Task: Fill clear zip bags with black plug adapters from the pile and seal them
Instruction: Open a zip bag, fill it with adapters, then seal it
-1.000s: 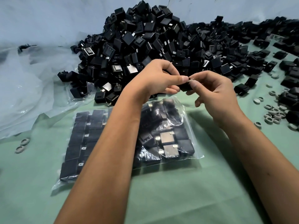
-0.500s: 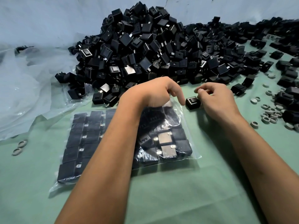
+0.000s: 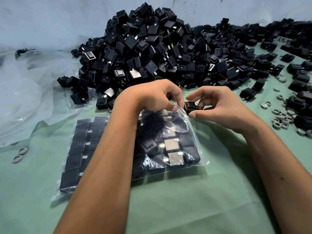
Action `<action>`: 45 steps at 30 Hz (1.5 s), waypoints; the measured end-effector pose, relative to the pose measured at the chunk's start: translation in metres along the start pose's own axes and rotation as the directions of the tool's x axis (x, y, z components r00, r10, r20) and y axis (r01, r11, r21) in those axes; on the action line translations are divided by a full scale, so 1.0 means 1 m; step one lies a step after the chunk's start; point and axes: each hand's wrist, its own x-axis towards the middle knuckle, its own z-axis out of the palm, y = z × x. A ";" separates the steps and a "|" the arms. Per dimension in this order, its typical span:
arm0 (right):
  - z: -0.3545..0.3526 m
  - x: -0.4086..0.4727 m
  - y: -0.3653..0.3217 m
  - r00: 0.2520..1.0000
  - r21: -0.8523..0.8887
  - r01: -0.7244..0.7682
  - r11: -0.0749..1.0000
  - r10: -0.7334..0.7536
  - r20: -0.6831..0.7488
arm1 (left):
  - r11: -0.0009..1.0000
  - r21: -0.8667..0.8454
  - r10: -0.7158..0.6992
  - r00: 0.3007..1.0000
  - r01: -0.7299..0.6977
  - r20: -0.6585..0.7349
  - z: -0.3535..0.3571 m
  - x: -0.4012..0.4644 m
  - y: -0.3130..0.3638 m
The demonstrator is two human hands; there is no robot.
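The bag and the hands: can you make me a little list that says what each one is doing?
left hand: pinches the top edge of the bag, lifting the mouth open
right hand: fingers hold one black adapter right at the bag's mouth
bag: clear, lying on the green table, packed with rows of adapters, not sealed
pile: big heap of black adapters behind the hands
rings: small grey ones scattered to the right, a few at far left
plastic sheet: crumpled, on the left
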 end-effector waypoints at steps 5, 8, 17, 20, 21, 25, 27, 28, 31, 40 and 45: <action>0.004 -0.001 -0.001 0.977 0.094 0.023 0.995 -0.042 0.210 | 0.999 -0.013 0.034 0.999 -0.034 -0.005 -0.002 -0.002 0.000; 0.003 -0.001 -0.002 0.956 0.202 -0.012 0.979 -0.048 0.290 | 0.997 -0.059 0.057 0.998 -0.058 -0.019 -0.003 -0.004 0.001; 0.003 0.002 0.000 0.991 0.203 -0.041 0.978 0.014 0.131 | 0.986 -0.156 0.024 0.977 -0.058 -0.213 -0.009 -0.010 -0.011; 0.006 0.000 -0.003 0.978 0.225 -0.045 0.973 -0.003 0.208 | 0.977 -0.215 -0.085 0.927 0.005 -0.365 -0.020 -0.019 -0.028; 0.007 0.000 -0.004 0.974 0.229 -0.047 0.972 -0.006 0.226 | 0.973 -0.230 -0.129 0.904 0.035 -0.408 -0.024 -0.023 -0.034; 0.005 -0.001 -0.007 0.979 0.275 -0.091 0.957 0.035 0.201 | 0.943 -0.240 -0.324 0.789 0.229 -0.522 -0.039 -0.041 -0.062; 0.005 -0.002 -0.009 0.971 0.314 -0.116 0.942 0.040 0.236 | 0.909 -0.245 -0.416 0.726 0.336 -0.547 -0.044 -0.047 -0.075; 0.005 -0.003 -0.010 0.961 0.327 -0.130 0.936 0.038 0.274 | 0.892 -0.255 -0.450 0.703 0.372 -0.550 -0.045 -0.049 -0.080; 0.007 -0.006 -0.014 0.918 0.328 -0.165 0.930 0.023 0.395 | 0.867 -0.284 -0.498 0.694 0.410 -0.519 -0.043 -0.050 -0.087; 0.006 -0.007 -0.015 0.827 0.361 -0.240 0.901 -0.004 0.562 | 0.867 -0.233 -0.498 0.782 0.441 -0.374 -0.028 -0.036 -0.071; 0.006 -0.002 -0.010 0.950 0.306 -0.163 0.938 0.065 0.305 | 0.854 -0.222 -0.521 0.774 0.471 -0.361 -0.024 -0.034 -0.069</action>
